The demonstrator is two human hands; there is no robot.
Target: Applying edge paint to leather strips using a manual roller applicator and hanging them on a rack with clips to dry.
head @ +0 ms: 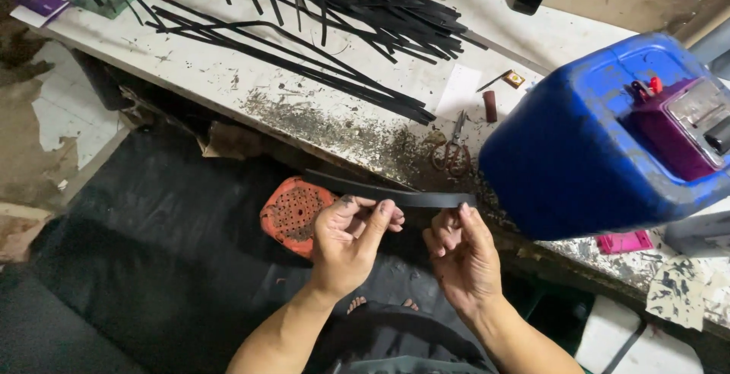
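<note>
While both hands pinch one black strip level over the lap, just below the bench edge, the person seems to be checking or bending it. Left hand grips mid-strip with thumb and fingers closed; right hand holds the end, near the blue drum. Any bending next would need steady, even pressure.

blue drum, scissors, orange stool

Between your fingertips the black strip looks like matt, smooth rubber or leather. Just beyond your fingers, the white bench top is rough, stained and gritty, and the scissors look rusty metal. Right of your fingers, the blue drum is scuffed, semi-glossy plastic.
</note>
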